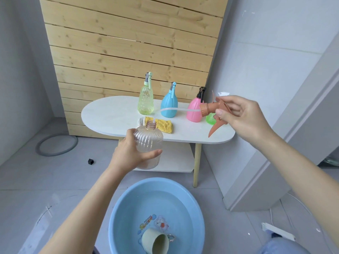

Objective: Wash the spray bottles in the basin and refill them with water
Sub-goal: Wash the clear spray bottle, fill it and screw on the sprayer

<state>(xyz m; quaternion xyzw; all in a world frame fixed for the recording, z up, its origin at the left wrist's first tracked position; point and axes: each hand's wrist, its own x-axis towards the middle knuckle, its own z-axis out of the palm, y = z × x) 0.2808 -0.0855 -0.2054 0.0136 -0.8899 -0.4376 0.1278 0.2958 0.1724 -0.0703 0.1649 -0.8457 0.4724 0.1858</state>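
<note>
Left hand (126, 154) grasps ribbed clear bottle (148, 138) above basin (124, 208); right hand (244, 116) pinches unscrewed orange sprayer head (207, 109), clearing neck for washing.

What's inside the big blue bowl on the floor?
Inside the blue basin lies a pale green cup on its side. A cartoon picture shows on the bottom; the cup covers part of it.

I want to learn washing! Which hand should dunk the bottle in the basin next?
Probably the left hand: it grips the uncapped bottle, nearest the basin. The right hand holds the orange spray head farther away.
</note>
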